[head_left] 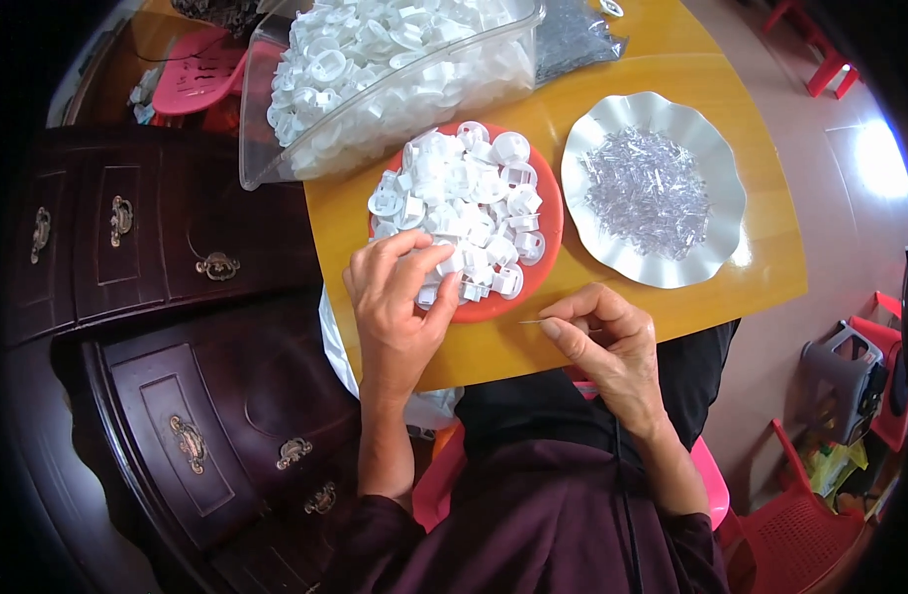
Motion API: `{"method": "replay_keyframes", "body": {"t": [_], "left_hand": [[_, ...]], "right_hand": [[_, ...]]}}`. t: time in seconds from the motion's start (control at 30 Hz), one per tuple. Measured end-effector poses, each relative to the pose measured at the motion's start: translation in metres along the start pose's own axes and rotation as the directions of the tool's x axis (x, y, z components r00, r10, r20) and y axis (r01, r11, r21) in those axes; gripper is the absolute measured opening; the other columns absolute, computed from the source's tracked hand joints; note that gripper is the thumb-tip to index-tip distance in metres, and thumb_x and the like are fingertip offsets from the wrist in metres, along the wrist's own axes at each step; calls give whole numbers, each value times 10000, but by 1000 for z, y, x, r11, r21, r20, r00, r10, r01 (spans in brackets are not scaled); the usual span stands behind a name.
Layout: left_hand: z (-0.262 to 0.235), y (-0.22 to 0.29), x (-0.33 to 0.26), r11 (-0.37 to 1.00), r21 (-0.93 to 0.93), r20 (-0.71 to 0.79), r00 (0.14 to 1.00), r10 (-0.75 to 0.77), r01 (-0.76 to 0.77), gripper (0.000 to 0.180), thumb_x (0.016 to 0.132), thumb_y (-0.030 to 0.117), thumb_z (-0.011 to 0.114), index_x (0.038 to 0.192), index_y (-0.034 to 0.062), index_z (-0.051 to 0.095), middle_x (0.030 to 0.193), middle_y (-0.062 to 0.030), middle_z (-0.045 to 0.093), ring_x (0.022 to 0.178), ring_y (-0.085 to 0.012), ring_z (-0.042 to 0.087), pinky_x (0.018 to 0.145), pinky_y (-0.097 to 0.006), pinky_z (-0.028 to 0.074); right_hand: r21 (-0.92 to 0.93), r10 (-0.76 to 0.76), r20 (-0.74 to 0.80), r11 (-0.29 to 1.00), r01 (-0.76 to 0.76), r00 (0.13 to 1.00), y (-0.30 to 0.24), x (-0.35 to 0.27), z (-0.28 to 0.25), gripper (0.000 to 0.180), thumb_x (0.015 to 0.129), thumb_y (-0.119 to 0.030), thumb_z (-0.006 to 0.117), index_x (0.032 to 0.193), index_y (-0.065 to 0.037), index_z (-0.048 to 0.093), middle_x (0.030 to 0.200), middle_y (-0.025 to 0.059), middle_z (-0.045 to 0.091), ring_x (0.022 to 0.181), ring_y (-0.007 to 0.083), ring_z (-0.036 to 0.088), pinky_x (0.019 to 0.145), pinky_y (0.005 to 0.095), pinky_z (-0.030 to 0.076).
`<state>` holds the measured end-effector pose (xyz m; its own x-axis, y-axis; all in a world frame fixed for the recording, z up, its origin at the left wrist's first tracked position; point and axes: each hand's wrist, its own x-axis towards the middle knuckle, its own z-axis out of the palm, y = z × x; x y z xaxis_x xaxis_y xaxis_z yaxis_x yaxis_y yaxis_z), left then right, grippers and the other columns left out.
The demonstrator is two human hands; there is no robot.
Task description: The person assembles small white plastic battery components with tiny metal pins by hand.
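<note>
- The left hand (394, 307) rests on the near edge of the red plate (548, 252), its fingers curled and pinching one white cap (442, 265) from the heap there.
- The right hand (607, 342) hovers just over the desk (741, 267), thumb and forefinger pressed together on a thin clear pin (531, 321) that points toward the left hand.
- I judge the work is far from the end: the red plate is heaped with caps, and the white wavy plate (582, 168) holds many clear pins (647, 193).
- I see no finished pieces set apart, so I cannot tell how many are done.
- A big clear tub (276, 158) at the far left edge of the desk is full of more white caps.
- A clear bag (573, 35) of small clear parts lies behind the wavy plate.
- A white bag (337, 346) hangs under the desk edge by the left wrist.
- No label or sign shows on any of these.
</note>
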<state>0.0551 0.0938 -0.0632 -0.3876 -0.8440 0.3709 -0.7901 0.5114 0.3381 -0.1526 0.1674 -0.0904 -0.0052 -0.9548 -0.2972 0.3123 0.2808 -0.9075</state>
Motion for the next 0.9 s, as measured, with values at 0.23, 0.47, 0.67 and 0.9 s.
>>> {"method": "replay_keyframes", "body": {"t": [0.23,0.47,0.67,0.9], "left_hand": [[3,20,-10,787,-609,-62,982,-179,105,343,756,-67,752,1056,51,633,1181,-130,621,1061,-223,608,884,-322,515],[36,45,-12,394,-914,52,990,-128,99,359,838,-137,662,1129,24,524,1291,-227,564,1205,-302,585,974,-346,519],[53,51,-8,337,-938,52,995,-89,80,338,842,-148,651,1109,14,521,1338,-230,517,1213,-313,583,986,-360,520],[60,53,-6,437,-899,-9,998,-56,16,324,836,-146,662,1086,10,529,1324,-218,521,1208,-331,586,991,-382,520]], "right_hand": [[51,-163,-30,985,165,986,-14,3,10,84,898,-48,704,943,12,666,775,-5,632,645,11,492,569,184,384],[167,-273,-103,943,288,956,-11,5,13,96,902,-12,685,983,17,644,979,65,702,809,43,595,696,185,472],[215,-247,-180,935,283,952,-8,6,4,74,910,-3,672,970,25,639,987,64,700,813,35,582,697,186,473],[234,-228,-176,935,266,957,-4,6,-3,83,904,-9,680,963,26,632,1003,70,698,791,30,564,676,179,463]]}}
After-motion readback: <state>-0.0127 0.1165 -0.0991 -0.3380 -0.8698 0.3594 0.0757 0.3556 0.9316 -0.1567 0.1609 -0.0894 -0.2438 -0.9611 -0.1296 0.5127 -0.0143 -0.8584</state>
